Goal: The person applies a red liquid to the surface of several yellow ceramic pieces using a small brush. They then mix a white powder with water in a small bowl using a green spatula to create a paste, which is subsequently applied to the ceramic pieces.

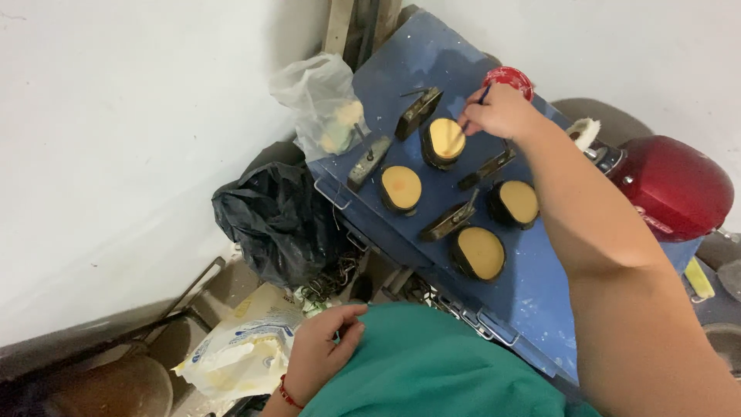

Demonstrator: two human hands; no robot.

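a workshop: paint-spattered blue bench (532, 293) (red machine (671, 193) beside).

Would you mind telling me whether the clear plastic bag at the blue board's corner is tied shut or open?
Cannot tell. The clear plastic bag looks bunched at its top against the wall, with pale items inside, but no knot or opening shows.

Evenly and softly lit from above, fairly bright, with no hard shadows. White wall (116, 154) slightly washed out and tinted grey toward the lower left corner. Small glare spot on the glossy red machine housing (671, 189) by the right edge of the blue board (532, 293). Faint sheen on the clear plastic bag (324, 100) at the board's upper left corner. Dim under the board's near edge. Slightly soft overall, mild wide-angle bending at the frame edges, forearm (617, 293) close and a little blurred.
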